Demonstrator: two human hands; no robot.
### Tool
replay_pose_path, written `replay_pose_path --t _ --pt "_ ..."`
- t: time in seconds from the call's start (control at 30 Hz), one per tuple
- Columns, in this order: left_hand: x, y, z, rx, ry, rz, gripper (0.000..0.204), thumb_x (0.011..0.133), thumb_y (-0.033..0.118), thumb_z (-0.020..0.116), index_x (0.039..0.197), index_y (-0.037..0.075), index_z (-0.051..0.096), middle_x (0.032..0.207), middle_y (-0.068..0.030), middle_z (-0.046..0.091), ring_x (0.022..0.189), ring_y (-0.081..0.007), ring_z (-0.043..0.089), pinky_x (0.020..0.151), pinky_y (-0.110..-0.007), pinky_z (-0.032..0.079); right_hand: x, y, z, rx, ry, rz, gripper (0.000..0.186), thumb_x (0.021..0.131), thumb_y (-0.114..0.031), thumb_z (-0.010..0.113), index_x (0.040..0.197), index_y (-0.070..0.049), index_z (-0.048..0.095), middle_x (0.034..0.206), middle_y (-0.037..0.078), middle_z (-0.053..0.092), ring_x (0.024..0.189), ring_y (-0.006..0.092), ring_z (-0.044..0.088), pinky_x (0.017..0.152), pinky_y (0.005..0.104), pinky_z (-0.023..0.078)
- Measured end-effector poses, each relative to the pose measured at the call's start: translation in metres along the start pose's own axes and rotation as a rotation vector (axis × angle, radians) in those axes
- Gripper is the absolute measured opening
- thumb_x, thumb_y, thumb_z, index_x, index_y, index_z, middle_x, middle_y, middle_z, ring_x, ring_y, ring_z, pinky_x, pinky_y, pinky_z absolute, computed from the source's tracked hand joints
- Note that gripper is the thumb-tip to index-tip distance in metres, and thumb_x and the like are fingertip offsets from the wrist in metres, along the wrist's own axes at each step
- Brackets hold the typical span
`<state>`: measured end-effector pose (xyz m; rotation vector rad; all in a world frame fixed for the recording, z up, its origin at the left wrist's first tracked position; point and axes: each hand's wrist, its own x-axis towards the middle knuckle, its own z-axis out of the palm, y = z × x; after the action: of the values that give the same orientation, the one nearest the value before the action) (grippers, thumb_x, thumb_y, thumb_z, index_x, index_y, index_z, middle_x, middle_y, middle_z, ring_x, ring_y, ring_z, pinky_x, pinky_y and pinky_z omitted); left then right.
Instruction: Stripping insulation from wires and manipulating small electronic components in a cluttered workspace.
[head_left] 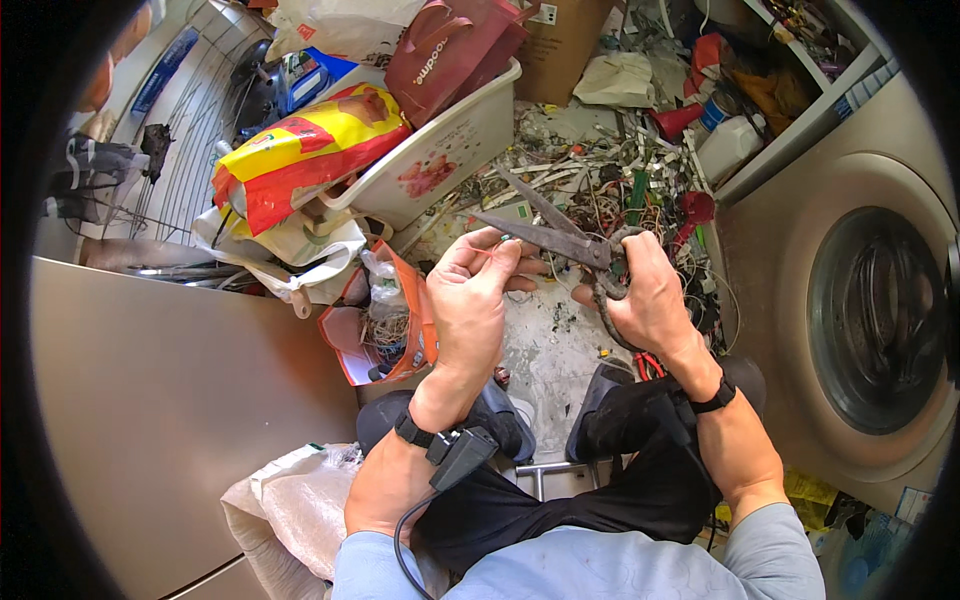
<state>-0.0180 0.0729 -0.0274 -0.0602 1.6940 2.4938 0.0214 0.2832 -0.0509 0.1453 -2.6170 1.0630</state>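
Note:
My left hand [468, 312] pinches a small part with a thin reddish wire [507, 238] between thumb and fingertips; what kind of part it is I cannot make out. A large pair of worn scissors [562, 243] is in my right hand [648, 298], its dark, wrapped-looking handles inside my fingers. The two blades stand apart and point toward the upper left. One blade tip lies close to the small part, and I cannot tell whether they touch. Beside my left wrist stands an orange bag [412, 298] holding a tangle of thin wire [385, 335].
Wires and scrap [600, 190] cover the floor ahead. A white tub [450, 150] with bags stands at the upper left, a washing machine [790, 200] at the right. Red-handled pliers [648, 366] lie near my right knee. A metallic panel [190, 400] borders the left side.

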Motion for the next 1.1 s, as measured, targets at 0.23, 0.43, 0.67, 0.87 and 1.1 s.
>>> replay_pose_path --t 0.23,0.43,0.67,0.87,1.1 --pt "0.001 0.002 -0.003 0.016 0.036 -0.003 0.018 0.100 0.001 0.063 0.116 -0.006 0.066 0.102 -0.0151 0.076 0.084 -0.0225 0.076 0.070 -0.031 0.061 0.003 -0.001 0.007 -0.183 0.041 -0.133 0.059 0.070 -0.034 0.093 0.098 0.000 0.055 0.095 0.018 0.054 0.088 0.0398 0.056 0.077 0.0480 0.046" --pt "-0.001 -0.001 -0.012 0.017 -0.010 0.018 0.017 0.100 -0.002 0.062 0.116 -0.006 0.066 0.102 -0.0149 0.076 0.086 -0.0245 0.076 0.071 -0.034 0.063 0.002 -0.007 0.003 -0.300 0.026 -0.168 0.057 0.070 -0.035 0.092 0.092 -0.001 0.052 0.093 0.017 0.051 0.088 0.0393 0.054 0.077 0.0490 0.044" --pt "0.000 0.003 -0.013 -0.013 -0.047 0.032 0.016 0.100 -0.001 0.063 0.115 -0.006 0.067 0.101 -0.0151 0.076 0.088 -0.0264 0.077 0.071 -0.035 0.064 0.006 -0.004 0.005 -0.308 0.077 -0.226 0.053 0.071 -0.032 0.092 0.088 -0.002 0.052 0.086 0.016 0.052 0.081 0.0386 0.055 0.071 0.0480 0.045" --pt "0.003 0.003 -0.020 -0.095 -0.054 -0.027 0.018 0.099 0.003 0.068 0.115 -0.005 0.067 0.101 -0.0155 0.076 0.087 -0.0251 0.077 0.073 -0.034 0.064 0.002 -0.005 0.015 -0.101 0.044 -0.165 0.047 0.076 -0.031 0.091 0.085 -0.001 0.056 0.079 0.016 0.057 0.070 0.0384 0.060 0.062 0.0447 0.048" --pt "0.000 0.005 -0.015 -0.184 -0.043 -0.085 0.025 0.098 0.008 0.072 0.119 -0.003 0.065 0.102 -0.0187 0.077 0.086 -0.0255 0.077 0.075 -0.034 0.064 -0.009 -0.001 0.018 0.209 -0.194 0.131 0.033 0.088 -0.025 0.084 0.088 0.001 0.063 0.067 0.008 0.057 0.064 0.0181 0.061 0.059 0.0357 0.047"
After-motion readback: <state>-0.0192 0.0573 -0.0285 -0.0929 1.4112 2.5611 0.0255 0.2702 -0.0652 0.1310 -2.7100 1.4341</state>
